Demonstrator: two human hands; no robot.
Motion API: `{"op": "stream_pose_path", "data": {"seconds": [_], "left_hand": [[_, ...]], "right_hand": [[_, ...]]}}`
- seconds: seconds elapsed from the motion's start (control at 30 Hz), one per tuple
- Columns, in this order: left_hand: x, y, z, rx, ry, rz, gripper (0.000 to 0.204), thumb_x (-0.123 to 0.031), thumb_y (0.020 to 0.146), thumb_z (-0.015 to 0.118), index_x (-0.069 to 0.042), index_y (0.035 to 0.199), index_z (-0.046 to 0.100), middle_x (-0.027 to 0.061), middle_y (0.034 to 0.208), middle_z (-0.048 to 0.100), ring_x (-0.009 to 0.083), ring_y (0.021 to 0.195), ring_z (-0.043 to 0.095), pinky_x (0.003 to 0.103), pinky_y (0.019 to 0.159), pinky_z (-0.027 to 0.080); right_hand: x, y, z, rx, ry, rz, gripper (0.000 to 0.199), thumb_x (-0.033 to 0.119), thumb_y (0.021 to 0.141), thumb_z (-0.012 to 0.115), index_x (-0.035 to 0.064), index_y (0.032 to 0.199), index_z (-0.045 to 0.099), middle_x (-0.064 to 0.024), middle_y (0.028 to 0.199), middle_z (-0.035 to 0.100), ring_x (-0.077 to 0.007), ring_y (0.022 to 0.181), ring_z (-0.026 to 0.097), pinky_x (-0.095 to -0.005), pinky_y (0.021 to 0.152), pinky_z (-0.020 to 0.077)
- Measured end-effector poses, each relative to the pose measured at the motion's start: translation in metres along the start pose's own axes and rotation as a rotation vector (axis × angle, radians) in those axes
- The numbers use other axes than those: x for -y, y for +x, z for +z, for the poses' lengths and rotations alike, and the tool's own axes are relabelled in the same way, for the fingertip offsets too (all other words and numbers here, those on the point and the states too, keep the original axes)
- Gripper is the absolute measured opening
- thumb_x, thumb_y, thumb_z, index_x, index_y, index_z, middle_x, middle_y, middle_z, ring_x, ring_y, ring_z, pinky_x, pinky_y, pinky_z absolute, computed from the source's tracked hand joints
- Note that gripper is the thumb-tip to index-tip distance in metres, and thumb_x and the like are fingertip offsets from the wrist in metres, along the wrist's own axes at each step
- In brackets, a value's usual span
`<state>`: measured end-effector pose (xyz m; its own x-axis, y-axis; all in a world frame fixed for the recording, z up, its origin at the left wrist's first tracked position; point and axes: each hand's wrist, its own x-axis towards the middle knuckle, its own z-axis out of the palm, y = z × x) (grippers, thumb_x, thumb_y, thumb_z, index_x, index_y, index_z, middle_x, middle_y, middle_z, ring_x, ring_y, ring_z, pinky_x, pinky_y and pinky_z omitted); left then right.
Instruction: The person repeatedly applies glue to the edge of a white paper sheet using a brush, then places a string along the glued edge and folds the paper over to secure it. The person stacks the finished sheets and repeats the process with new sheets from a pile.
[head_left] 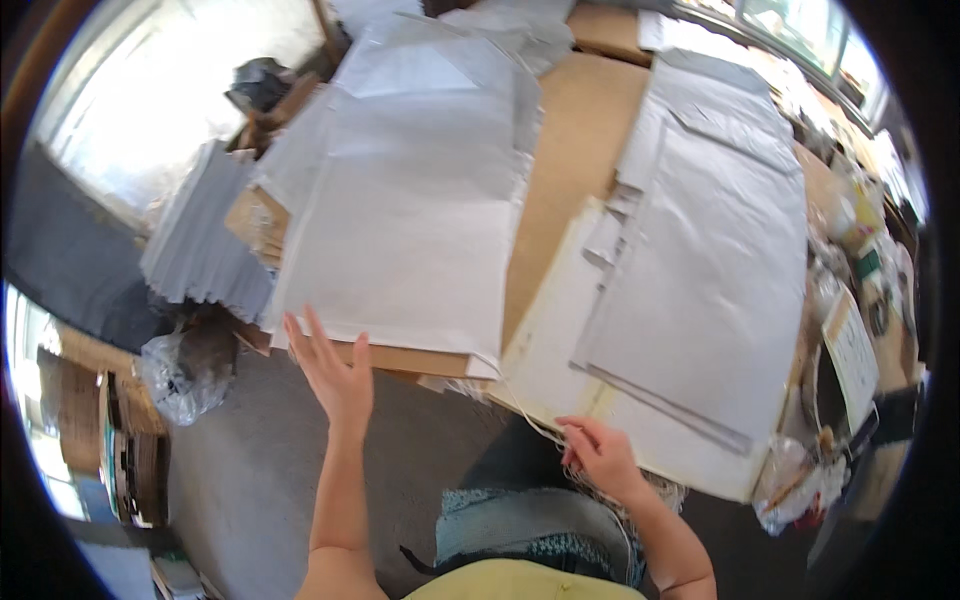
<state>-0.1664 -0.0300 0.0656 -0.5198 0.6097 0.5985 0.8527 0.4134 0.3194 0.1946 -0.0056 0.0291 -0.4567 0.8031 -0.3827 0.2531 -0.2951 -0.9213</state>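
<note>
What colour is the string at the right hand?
Off-white string, best seen in the head view.

tan table (pixel 575 140) | left: pile of whitish sheets (pixel 410 220) | right: cream board (pixel 550 370) under grey sheets (pixel 710 270)

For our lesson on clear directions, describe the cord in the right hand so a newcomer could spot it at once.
Start at the brown board between the left pile and right pile of pale sheets. From the left pile's near right corner, a thin white cord runs down to the right hand. Its narrow, curving line sets it apart from the broad sheets nearby.
</note>
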Motion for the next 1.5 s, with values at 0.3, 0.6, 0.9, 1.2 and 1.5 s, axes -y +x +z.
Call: {"op": "stream_pose_path", "data": {"seconds": [0.3, 0.6, 0.9, 1.2, 1.5], "left_hand": [[-0.151, -0.064, 0.086, 0.791, -0.04, 0.746, 0.044, -0.016, 0.085, 0.069, -0.006, 0.128, 0.062, 0.0192, 0.134, 0.059, 0.0337, 0.129, 0.054, 0.051, 0.12, 0.031], [-0.064, -0.036, 0.117, 0.566, 0.348, 0.853, 0.047, -0.016, 0.093, 0.054, -0.009, 0.139, 0.054, 0.0059, 0.139, 0.057, 0.0198, 0.127, 0.054, 0.048, 0.124, 0.025], [0.025, 0.032, 0.142, 0.436, 0.383, 0.938, 0.047, -0.019, 0.093, 0.054, -0.011, 0.139, 0.054, 0.003, 0.142, 0.057, 0.0182, 0.127, 0.055, 0.053, 0.125, 0.023], [-0.156, -0.046, 0.135, 0.688, -0.394, 0.946, 0.042, -0.01, 0.086, 0.064, -0.011, 0.128, 0.065, 0.0128, 0.131, 0.064, 0.0351, 0.126, 0.057, 0.05, 0.106, 0.045], [-0.226, -0.091, 0.149, 0.597, -0.568, 0.7, 0.034, -0.011, 0.086, 0.072, -0.004, 0.119, 0.066, 0.0189, 0.133, 0.058, 0.0367, 0.126, 0.055, 0.044, 0.107, 0.045]], "right_hand": [[-0.041, -0.16, -0.191, -0.829, -0.747, 0.111, 0.023, 0.013, 0.101, 0.06, 0.0037, 0.119, 0.071, -0.011, 0.084, 0.07, -0.0203, 0.074, 0.066, -0.0339, 0.068, 0.0511], [-0.073, -0.25, -0.23, -1.024, -1.167, 0.19, 0.022, 0.008, 0.098, 0.06, 0.0032, 0.118, 0.067, -0.0138, 0.113, 0.063, -0.0336, 0.108, 0.062, -0.0413, 0.093, 0.049], [-0.081, -0.255, -0.221, -1.037, -1.105, 0.078, 0.032, 0.002, 0.095, 0.06, 0.0061, 0.126, 0.066, -0.0127, 0.119, 0.061, -0.0331, 0.11, 0.061, -0.0414, 0.096, 0.0489], [-0.075, -0.234, -0.253, -0.883, -1.565, -0.022, 0.051, 0.003, 0.084, 0.064, 0.0193, 0.131, 0.068, -0.0111, 0.107, 0.059, -0.0302, 0.101, 0.062, -0.0414, 0.088, 0.0509], [-0.045, -0.22, -0.323, -1.202, -1.363, -0.339, 0.013, 0.018, 0.092, 0.072, 0.0114, 0.102, 0.068, -0.0101, 0.09, 0.067, -0.0315, 0.076, 0.065, -0.0406, 0.067, 0.0513]]}}
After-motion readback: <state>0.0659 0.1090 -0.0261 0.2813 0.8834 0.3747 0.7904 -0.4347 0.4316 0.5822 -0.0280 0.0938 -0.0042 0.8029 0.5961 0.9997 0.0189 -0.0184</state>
